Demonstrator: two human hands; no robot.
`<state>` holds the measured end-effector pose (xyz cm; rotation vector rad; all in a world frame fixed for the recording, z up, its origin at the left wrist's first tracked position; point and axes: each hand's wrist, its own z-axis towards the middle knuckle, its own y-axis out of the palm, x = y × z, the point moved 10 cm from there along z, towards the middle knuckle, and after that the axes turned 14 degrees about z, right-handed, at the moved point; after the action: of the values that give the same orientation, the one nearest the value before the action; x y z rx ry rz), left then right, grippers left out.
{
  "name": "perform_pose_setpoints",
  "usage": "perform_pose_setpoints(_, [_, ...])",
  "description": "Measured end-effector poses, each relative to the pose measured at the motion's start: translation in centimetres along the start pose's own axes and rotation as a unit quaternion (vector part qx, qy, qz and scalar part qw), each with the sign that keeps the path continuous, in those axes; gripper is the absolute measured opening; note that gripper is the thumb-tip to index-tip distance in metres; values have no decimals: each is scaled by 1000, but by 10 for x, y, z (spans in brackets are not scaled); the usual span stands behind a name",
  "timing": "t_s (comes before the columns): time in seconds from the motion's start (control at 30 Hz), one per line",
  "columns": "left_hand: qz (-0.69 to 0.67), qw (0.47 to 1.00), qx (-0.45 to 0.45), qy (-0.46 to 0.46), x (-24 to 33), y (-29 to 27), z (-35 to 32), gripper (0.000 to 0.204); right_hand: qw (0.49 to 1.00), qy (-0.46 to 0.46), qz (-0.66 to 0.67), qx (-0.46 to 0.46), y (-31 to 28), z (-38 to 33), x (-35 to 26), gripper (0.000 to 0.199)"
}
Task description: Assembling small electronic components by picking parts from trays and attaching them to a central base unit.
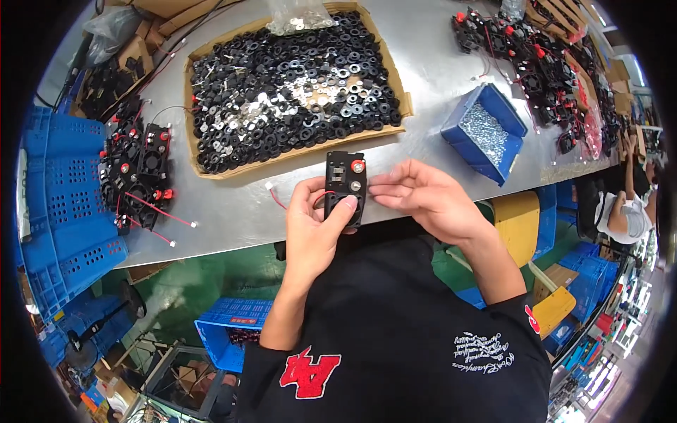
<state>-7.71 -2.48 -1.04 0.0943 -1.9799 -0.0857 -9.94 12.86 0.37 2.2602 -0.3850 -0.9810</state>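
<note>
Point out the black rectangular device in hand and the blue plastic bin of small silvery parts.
Black rectangular device (343, 185), head view: middle of its upper face.
Blue plastic bin (470, 151), head view: its near side wall.

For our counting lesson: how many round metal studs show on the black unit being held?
2 on the black unit, toward its right: upper stud at a red part, lower stud. The left hand may hide others.
</note>
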Motion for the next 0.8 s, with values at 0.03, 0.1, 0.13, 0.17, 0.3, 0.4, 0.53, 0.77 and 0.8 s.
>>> perform_pose_setpoints(0.03, [0,1000,4,-4,0,-2,0,40,999,24,34,-14,3,-5,1,10])
perform_pose_setpoints(0.1, [1,1000,2,-6,-2,-1,1,41,1000,1,-19,-10,-3,-9,-8,10])
perform_pose_setpoints(0.13, [3,1000,4,-3,-2,-2,1,40,997,-16,-71,-13,-5,-10,-12,10])
perform_pose_setpoints(0.17, [5,1000,7,0,-1,-2,0,40,997,-19,-72,-7,-9,-11,-15,10])
perform_pose_setpoints(0.3, [13,1000,1,6,1,-1,0,39,994,-52,-86,36,-24,-6,-30,9])
perform_pose_setpoints(0.4, [8,1000,5,12,0,-2,2,39,966,-164,-195,45,-19,-8,-51,7])
perform_pose_setpoints(0.53, [3,1000,7,9,1,-4,0,39,700,-384,-602,12,25,-56,-57,25])
perform_pose_setpoints(0.77, [6,1000,7,10,2,-5,2,38,621,-447,-644,-20,25,-65,-14,31])
perform_pose_setpoints(0.8, [2,1000,3,11,1,-4,2,38,630,-429,-647,-27,24,-61,-14,28])
